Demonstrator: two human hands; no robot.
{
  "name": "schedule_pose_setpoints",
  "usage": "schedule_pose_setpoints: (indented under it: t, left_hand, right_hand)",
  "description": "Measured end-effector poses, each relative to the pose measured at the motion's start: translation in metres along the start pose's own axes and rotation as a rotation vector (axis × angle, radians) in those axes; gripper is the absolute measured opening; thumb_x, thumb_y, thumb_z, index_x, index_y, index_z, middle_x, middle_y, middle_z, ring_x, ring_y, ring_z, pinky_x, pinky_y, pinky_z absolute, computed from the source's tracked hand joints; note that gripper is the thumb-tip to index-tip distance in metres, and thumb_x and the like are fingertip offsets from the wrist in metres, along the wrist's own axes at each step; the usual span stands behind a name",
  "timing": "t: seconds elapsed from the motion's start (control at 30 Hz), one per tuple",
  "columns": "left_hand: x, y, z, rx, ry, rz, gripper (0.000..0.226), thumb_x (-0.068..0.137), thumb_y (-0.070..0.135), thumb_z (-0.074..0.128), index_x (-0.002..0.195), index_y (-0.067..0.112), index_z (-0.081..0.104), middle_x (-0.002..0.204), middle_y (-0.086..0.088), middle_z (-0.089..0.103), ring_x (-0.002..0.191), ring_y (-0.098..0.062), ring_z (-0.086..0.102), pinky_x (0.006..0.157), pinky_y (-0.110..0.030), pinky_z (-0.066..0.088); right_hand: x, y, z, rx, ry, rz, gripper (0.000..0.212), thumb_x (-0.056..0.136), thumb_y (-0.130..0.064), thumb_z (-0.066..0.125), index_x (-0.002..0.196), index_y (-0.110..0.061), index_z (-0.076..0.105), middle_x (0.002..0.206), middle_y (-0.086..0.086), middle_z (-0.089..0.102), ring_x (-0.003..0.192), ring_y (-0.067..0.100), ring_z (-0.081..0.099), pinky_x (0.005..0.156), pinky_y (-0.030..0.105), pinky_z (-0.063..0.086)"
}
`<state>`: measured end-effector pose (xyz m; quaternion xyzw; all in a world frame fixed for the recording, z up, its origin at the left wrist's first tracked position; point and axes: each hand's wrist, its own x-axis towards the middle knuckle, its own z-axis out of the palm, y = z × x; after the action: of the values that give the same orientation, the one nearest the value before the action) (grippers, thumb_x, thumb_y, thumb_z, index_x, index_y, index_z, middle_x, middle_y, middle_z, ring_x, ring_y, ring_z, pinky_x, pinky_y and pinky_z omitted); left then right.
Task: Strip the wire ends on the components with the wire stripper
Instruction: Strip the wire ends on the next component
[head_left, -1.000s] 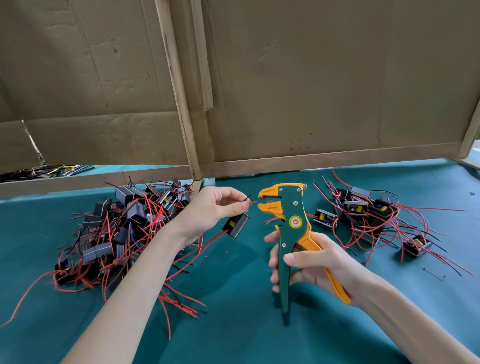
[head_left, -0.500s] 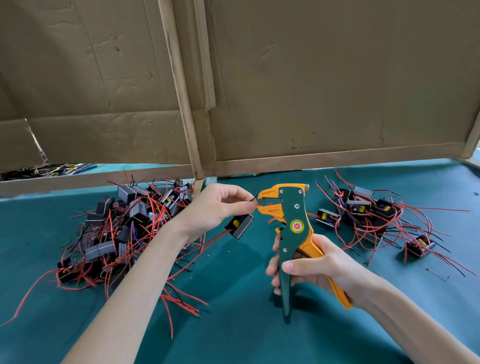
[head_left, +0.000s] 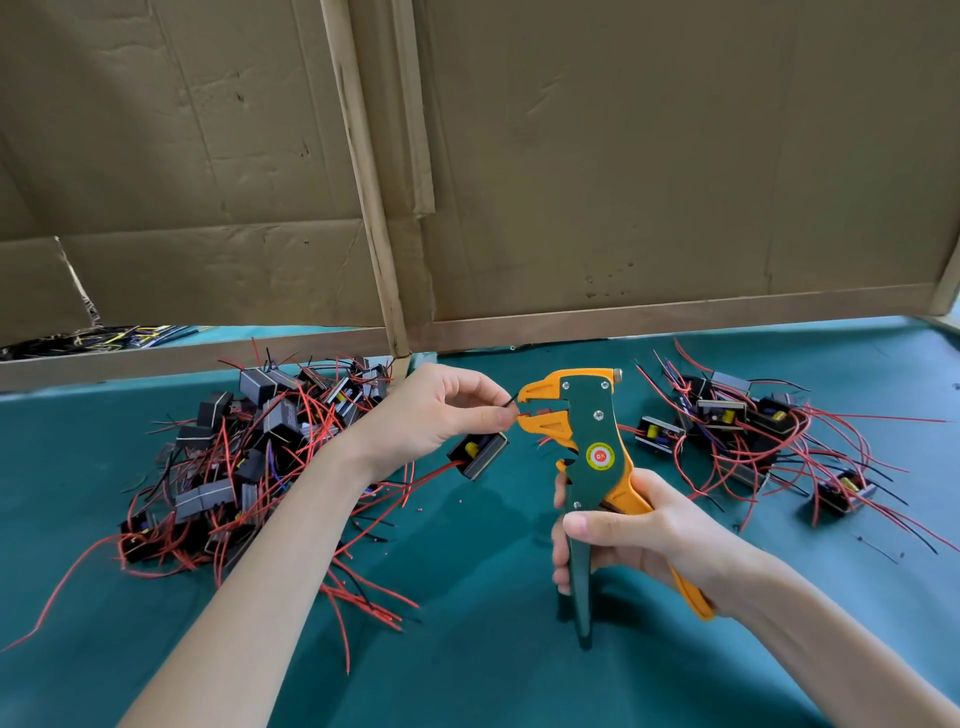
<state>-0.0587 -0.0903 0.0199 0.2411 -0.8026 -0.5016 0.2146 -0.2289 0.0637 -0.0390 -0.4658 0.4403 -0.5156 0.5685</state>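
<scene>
My right hand (head_left: 641, 535) grips the handles of a green and orange wire stripper (head_left: 589, 441), held upright with its tip on the green table (head_left: 493, 649). Its orange jaws point left. My left hand (head_left: 436, 410) pinches red and black wire ends at the jaw opening; the red end sits between the jaws. A small black component (head_left: 478, 454) hangs from those wires just under my left fingers.
A heap of black components with red and black wires (head_left: 244, 452) lies at the left. A smaller group of components (head_left: 753, 431) lies at the right. Cardboard walls with wooden strips (head_left: 571, 182) stand behind the table. Tiny bits of insulation dot the cloth.
My left hand has moved right, bringing the wire ends from a short gap up into the stripper's jaws. The stripper and my right hand have hardly shifted.
</scene>
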Motion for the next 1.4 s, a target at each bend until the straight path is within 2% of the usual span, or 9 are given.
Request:
schedule_pose_setpoints:
  t: [0.5,0.67,0.73,0.87,0.93,1.13,1.23,1.33,1.4]
  left_hand:
    - [0.000,-0.001,0.000,-0.014,0.017,0.014,0.008,0.081,0.019,0.071,0.087,0.013,0.072,0.082,0.002,0.072,0.077,-0.006,0.065,0.078,-0.016,0.051]
    - [0.003,-0.007,0.002,-0.064,0.059,-0.004,0.009,0.081,0.009,0.072,0.089,0.009,0.067,0.079,-0.002,0.070,0.073,-0.007,0.064,0.074,-0.015,0.050]
    - [0.003,-0.011,0.004,-0.067,0.063,-0.019,0.008,0.082,0.006,0.071,0.087,0.009,0.065,0.077,0.000,0.071,0.072,-0.006,0.064,0.073,-0.014,0.049]
    - [0.004,-0.018,0.004,-0.089,0.072,-0.018,0.006,0.088,0.006,0.065,0.088,0.011,0.060,0.079,0.003,0.072,0.077,-0.003,0.065,0.075,-0.011,0.047]
    - [0.007,-0.022,0.003,-0.107,0.096,-0.019,0.006,0.092,0.008,0.059,0.090,0.012,0.055,0.082,0.005,0.072,0.081,0.001,0.065,0.076,-0.007,0.045]
    - [0.011,-0.032,0.008,-0.134,0.184,-0.002,0.008,0.097,0.009,0.051,0.091,0.013,0.052,0.085,0.003,0.071,0.085,-0.001,0.065,0.081,-0.011,0.047]
    - [0.011,-0.027,0.012,-0.167,0.189,0.009,0.009,0.096,0.012,0.053,0.090,0.017,0.056,0.082,0.002,0.069,0.078,-0.001,0.062,0.070,-0.009,0.044]
    - [0.009,-0.020,0.013,-0.201,0.161,0.007,0.007,0.096,0.012,0.055,0.091,0.015,0.059,0.080,-0.001,0.068,0.058,-0.004,0.048,0.054,-0.011,0.035]
    - [0.009,-0.016,0.011,-0.186,0.139,0.000,0.007,0.096,0.014,0.055,0.091,0.015,0.061,0.080,-0.001,0.068,0.069,-0.015,0.041,0.055,-0.014,0.031]
  right_hand:
    - [0.000,0.005,0.009,-0.016,0.124,0.031,0.037,0.064,-0.029,0.083,0.080,-0.009,0.057,0.062,0.019,0.056,0.051,0.030,0.056,0.052,0.035,0.052]
    - [0.003,0.014,0.021,-0.067,0.337,0.068,0.036,0.062,-0.038,0.079,0.063,-0.013,0.053,0.051,0.012,0.049,0.039,0.023,0.046,0.043,0.028,0.043]
    - [0.004,0.016,0.021,-0.074,0.339,0.071,0.031,0.064,-0.036,0.077,0.061,-0.016,0.053,0.052,0.012,0.048,0.039,0.023,0.046,0.042,0.027,0.042]
    - [0.004,0.010,0.018,0.144,0.170,0.001,0.006,0.072,-0.016,0.073,0.074,-0.013,0.069,0.070,0.020,0.062,0.060,0.034,0.063,0.059,0.039,0.056]
    - [0.005,0.009,0.015,0.187,0.135,-0.041,0.007,0.074,-0.011,0.070,0.080,-0.010,0.071,0.078,0.023,0.065,0.070,0.038,0.067,0.068,0.045,0.057]
    - [0.007,0.004,0.005,0.249,0.182,-0.075,0.012,0.074,-0.008,0.067,0.084,-0.004,0.069,0.079,0.026,0.065,0.069,0.041,0.067,0.066,0.047,0.058]
    - [0.007,0.004,0.003,0.248,0.194,-0.075,0.011,0.074,-0.007,0.067,0.084,-0.004,0.070,0.079,0.027,0.065,0.070,0.041,0.067,0.066,0.046,0.058]
    - [0.007,0.005,0.001,0.219,0.191,-0.069,0.010,0.075,-0.009,0.068,0.084,-0.006,0.071,0.081,0.026,0.066,0.072,0.041,0.067,0.068,0.046,0.057]
    - [0.007,0.005,0.000,0.192,0.182,-0.068,0.010,0.075,-0.010,0.070,0.084,-0.009,0.073,0.082,0.025,0.067,0.074,0.042,0.067,0.070,0.047,0.057]
